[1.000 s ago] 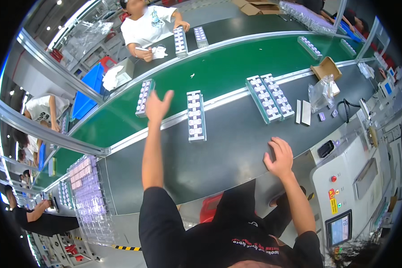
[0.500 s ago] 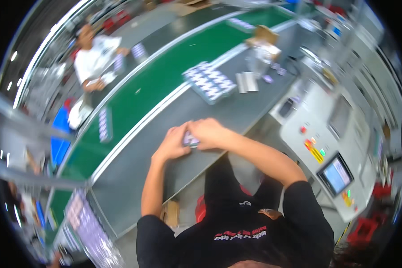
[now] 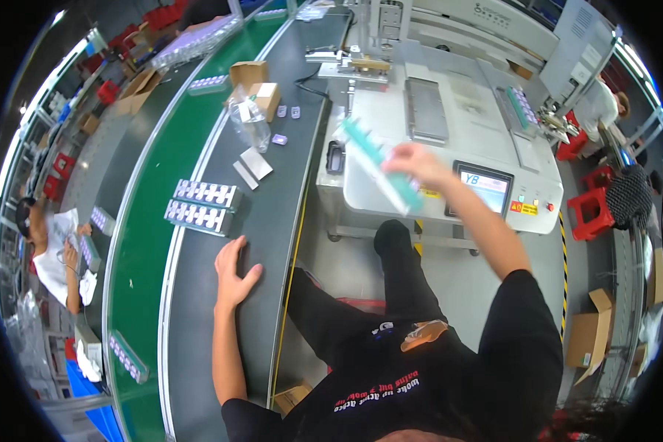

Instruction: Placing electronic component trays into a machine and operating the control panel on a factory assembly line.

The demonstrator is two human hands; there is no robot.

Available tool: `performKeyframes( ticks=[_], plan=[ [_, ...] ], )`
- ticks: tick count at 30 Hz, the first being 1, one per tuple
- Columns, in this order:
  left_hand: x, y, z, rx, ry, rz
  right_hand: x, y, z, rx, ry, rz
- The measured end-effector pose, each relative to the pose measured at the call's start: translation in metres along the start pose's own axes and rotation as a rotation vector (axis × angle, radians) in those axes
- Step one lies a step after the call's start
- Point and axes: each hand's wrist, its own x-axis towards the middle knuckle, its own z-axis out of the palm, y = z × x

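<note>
The right hand [image 3: 414, 163] is closed around one end of a long teal tray [image 3: 379, 163], blurred, held tilted in the air above the white machine [image 3: 449, 118] with its small screen [image 3: 485, 188]. The left hand [image 3: 233, 271] lies flat, fingers spread, on the grey worktop [image 3: 272, 214]. Just ahead of it rest two filled trays [image 3: 202, 206], side by side at the edge of the green conveyor belt [image 3: 144, 221]. Further along the worktop stand a clear bag [image 3: 249, 121] and small cardboard boxes [image 3: 258, 85]. Another person [image 3: 55, 258] sits across the belt.
</note>
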Motion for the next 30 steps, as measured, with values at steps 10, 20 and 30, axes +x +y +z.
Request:
performKeyframes(
  ticks=[10,20,30],
  plan=[
    [0.011,0.003,0.012,0.096,0.009,0.036,0.090,-0.008,-0.138,-0.755,0.564,0.396],
    [0.022,0.013,0.014,0.104,0.047,0.039,0.138,-0.021,-0.110,-0.914,0.624,0.376],
    [0.019,0.007,0.017,0.041,0.051,0.060,0.096,0.014,-0.133,0.022,0.501,0.202]
  ],
)
